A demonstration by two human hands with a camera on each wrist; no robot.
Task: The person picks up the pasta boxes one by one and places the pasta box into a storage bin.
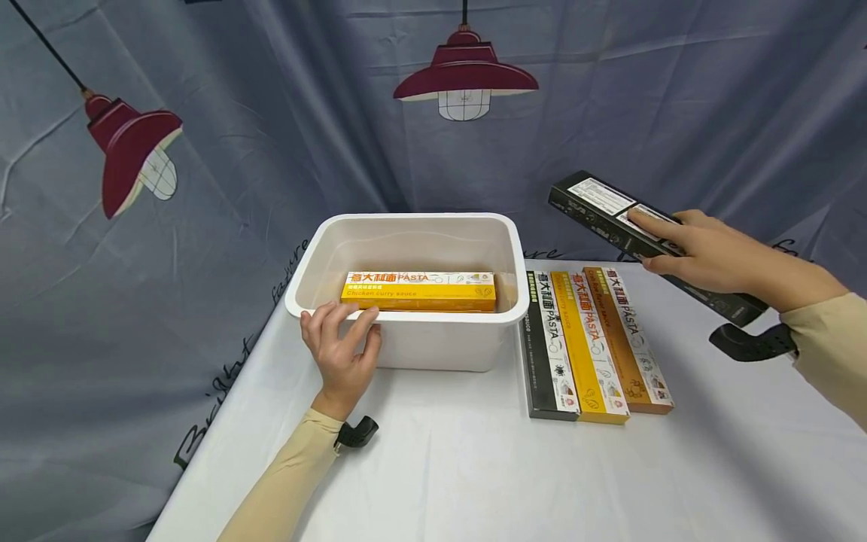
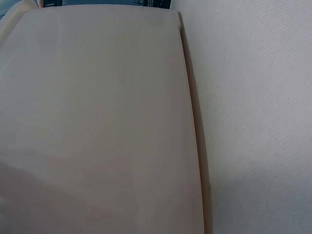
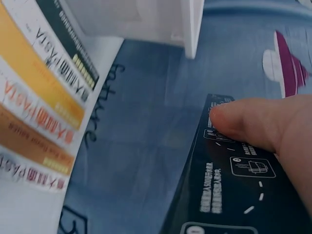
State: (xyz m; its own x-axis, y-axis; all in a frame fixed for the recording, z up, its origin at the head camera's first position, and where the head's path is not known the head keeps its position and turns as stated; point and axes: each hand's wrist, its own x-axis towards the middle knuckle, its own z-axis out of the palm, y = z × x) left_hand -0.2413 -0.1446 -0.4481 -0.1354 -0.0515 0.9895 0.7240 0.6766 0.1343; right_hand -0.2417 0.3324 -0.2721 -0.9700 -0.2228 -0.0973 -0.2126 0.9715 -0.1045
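Observation:
My left hand (image 1: 341, 350) grips the front rim of a white plastic bin (image 1: 440, 342), fingers over the edge and thumb against the outer wall. Inside the bin lies a yellow pasta box (image 1: 420, 292), its long side along the front. In the left wrist view, the bin's pale wall (image 2: 107, 112) fills most of the picture. Off to the right, my right hand (image 1: 718, 252) holds a long black pasta box (image 1: 603, 214) tilted in the air above the table. The right wrist view shows the thumb (image 3: 243, 119) lying across the printed face of this box.
To the right of the bin, three pasta boxes lie side by side on the white table (image 1: 433, 467): a black one (image 1: 547, 354), a yellow one (image 1: 589, 350) and a brown one (image 1: 626, 342). A blue-grey curtain (image 1: 596, 135) printed with red lamps hangs behind.

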